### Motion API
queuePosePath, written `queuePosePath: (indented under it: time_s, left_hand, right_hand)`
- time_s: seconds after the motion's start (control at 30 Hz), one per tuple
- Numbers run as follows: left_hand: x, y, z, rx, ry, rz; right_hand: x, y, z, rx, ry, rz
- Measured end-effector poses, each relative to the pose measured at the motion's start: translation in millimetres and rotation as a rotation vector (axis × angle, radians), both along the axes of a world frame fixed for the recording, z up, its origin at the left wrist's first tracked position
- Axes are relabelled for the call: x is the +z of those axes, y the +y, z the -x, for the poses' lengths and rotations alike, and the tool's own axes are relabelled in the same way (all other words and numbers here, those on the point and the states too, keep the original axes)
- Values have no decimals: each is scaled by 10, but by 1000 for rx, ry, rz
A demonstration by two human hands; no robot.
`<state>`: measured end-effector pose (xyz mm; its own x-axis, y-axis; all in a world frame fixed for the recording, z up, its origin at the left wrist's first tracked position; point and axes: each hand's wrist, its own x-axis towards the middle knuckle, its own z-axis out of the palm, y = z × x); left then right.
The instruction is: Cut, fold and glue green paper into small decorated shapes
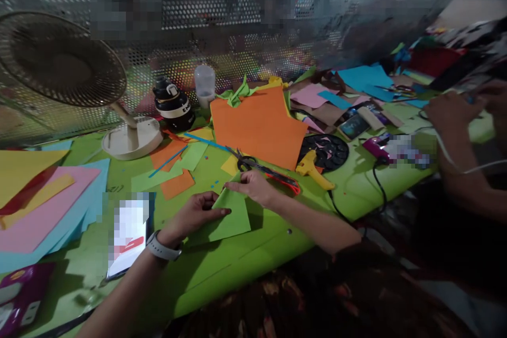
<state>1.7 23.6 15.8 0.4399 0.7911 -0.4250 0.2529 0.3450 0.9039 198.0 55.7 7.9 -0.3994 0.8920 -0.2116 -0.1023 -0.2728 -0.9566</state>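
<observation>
Near the front edge of the glossy green worktop [222,272], your left hand [195,216] and right hand [254,188] pinch a light-green, angular, paper-like sheet [236,217]; probably light and easily creased, it seems safest held by its edges.

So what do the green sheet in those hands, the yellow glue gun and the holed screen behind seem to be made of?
Green sheet: probably paper or thin card, matte, with thin straight edges and no shine.
Yellow glue gun: likely smooth, hard plastic, from its rounded, moulded shape.
Holed screen: looks like dull grey metal, with regular round perforations, though plastic is possible.
</observation>
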Motion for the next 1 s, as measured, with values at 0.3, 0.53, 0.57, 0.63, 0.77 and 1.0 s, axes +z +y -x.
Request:
queuePosePath:
  time_s: [0.3,0.53,0.57,0.63,0.77,1.0]
  left_hand:
    - [-12,10,27,-60,36,-6]
    - [-12,16,64,-93,51,-2]
    - [-1,7,55,-92,43,11]
    - [17,-17,21,-70,41,8]
    - [-7,-56,-76,75,120,-139]
    - [-51,-61,-102,90,92,-110]
  right_hand:
    - [34,-15,-13,-58,-87,-66]
    - [26,-33,26,-81,-14,-49]
    - [17,-35,36,-88,-8,-40]
    - [-16,-40,55,-92,9,-21]
    - [-118,-58,84,-83,-33,-64]
    - [-123,-63,77,-87,-112,-126]
